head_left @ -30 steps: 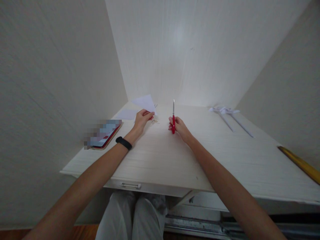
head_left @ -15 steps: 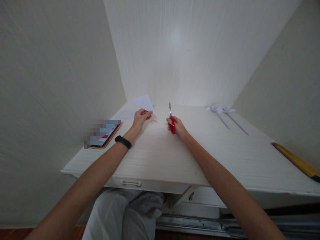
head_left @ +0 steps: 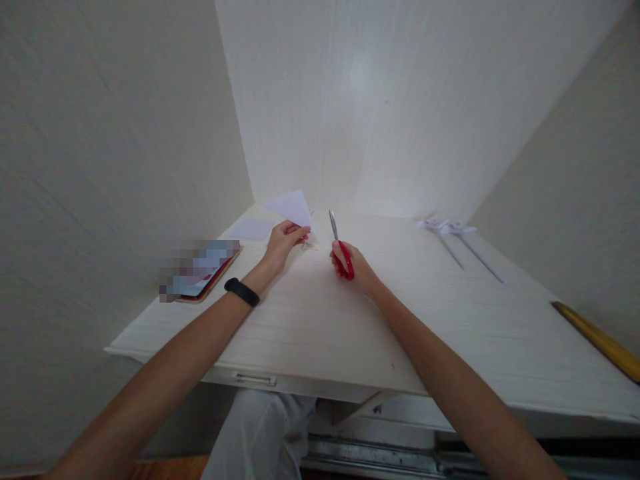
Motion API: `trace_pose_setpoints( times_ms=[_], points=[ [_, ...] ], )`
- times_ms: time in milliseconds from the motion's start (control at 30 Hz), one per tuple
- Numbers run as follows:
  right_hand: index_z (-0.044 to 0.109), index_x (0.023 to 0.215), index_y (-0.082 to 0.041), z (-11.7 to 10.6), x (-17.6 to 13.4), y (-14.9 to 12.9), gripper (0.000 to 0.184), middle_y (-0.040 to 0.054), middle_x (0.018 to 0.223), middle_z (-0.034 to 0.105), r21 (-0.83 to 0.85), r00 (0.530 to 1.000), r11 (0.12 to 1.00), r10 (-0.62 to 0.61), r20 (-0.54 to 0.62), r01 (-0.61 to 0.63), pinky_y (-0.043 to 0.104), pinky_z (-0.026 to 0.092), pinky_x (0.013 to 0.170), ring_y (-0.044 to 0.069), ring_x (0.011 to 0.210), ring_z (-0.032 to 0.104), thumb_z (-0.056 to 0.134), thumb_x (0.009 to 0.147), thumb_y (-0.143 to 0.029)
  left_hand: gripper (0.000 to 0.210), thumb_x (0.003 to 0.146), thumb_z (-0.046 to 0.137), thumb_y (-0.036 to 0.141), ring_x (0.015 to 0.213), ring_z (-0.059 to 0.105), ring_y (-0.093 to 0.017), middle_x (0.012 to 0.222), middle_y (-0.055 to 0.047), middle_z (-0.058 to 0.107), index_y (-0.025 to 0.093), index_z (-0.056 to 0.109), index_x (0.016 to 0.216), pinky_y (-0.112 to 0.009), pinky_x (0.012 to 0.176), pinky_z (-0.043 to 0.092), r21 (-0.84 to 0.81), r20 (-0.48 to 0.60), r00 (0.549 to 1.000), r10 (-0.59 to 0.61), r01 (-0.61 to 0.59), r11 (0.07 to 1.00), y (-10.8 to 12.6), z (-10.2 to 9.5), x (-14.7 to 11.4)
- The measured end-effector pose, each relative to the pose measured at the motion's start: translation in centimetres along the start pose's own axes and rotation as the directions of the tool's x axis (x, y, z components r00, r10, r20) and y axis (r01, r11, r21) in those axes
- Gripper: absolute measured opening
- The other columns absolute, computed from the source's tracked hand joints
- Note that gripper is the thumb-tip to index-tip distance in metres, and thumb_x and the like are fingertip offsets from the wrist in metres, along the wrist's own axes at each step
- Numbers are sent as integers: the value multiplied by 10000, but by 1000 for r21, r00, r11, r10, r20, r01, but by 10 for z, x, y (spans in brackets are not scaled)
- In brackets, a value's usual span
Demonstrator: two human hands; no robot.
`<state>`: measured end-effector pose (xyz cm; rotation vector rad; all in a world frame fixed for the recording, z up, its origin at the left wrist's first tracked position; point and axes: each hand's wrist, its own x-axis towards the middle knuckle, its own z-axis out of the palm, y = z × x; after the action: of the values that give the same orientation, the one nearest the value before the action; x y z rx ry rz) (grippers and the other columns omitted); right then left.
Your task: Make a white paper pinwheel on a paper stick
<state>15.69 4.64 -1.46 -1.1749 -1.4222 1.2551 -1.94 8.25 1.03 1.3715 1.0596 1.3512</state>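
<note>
We see red-handled scissors (head_left: 345, 259) in our right hand (head_left: 361, 264), metal blades pointing away, slightly left, blades looking together, white paper sheet (head_left: 294, 205) tilted up, near corner pinched in our left hand (head_left: 284, 241).

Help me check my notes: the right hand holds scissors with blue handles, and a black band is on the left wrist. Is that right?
Not the colour: the head view shows red handles on the scissors in the right hand. The rest stands.

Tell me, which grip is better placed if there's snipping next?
Probably the right grip: it holds the red scissors. The left grip is busy, seeming to pinch the white paper.
</note>
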Motion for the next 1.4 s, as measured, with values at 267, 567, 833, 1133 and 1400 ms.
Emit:
trace_pose_setpoints(
  times_ms=[267, 567, 833, 1133, 1400],
  points=[
    [588, 999, -127, -1, -3, -5, 331, 1, 791, 591, -11, 999, 999, -43, 19, 44, 222, 480, 535, 76, 585, 538, 483, 960, -439, 301, 891, 580, 334, 935, 625, -183, 1102, -76, 627, 142, 588, 1122, -383, 803, 552, -39, 15, 1000, 15, -15, 999, 10, 2, -4],
    [577, 928, -138, 3, -12, -11, 374, -6, 762, 560, -82, 990, 989, -113, 85, 120, 242, 461, 571, 87, 602, 519, 447, 960, -488, 180, 879, 601, 287, 771, 610, -129, 903, -26, 634, 123, 614, 953, -301, 693, 540, -119, 45, 998, 41, -35, 992, 12, 5, -9],
    [537, 859, -152, 10, -15, -15, 432, -25, 683, 533, -131, 979, 983, -108, 171, 131, 225, 414, 516, 82, 546, 498, 432, 939, -563, 98, 788, 675, 172, 619, 538, -85, 719, 31, 591, 129, 586, 786, -231, 600, 464, -234, 67, 997, 29, -12, 972, 20, 9, -13],
    [499, 835, -183, 12, -16, -13, 555, -16, 667, 521, -54, 969, 993, -93, 231, 108, 232, 402, 524, 93, 548, 500, 391, 850, -728, 199, 632, 755, 225, 645, 587, -98, 694, 12, 645, 150, 593, 720, -243, 667, 465, -296, 97, 995, -13, 41, 954, 25, 12, -19],
    [485, 820, -183, 13, -21, -19, 533, -6, 688, 525, -13, 967, 994, -101, 235, 107, 237, 401, 536, 96, 560, 498, 412, 855, -710, 207, 633, 748, 225, 674, 612, -104, 705, 7, 654, 146, 576, 717, -254, 712, 479, -299, 104, 994, -27, 57, 953, 25, 13, -19]
  ],
)
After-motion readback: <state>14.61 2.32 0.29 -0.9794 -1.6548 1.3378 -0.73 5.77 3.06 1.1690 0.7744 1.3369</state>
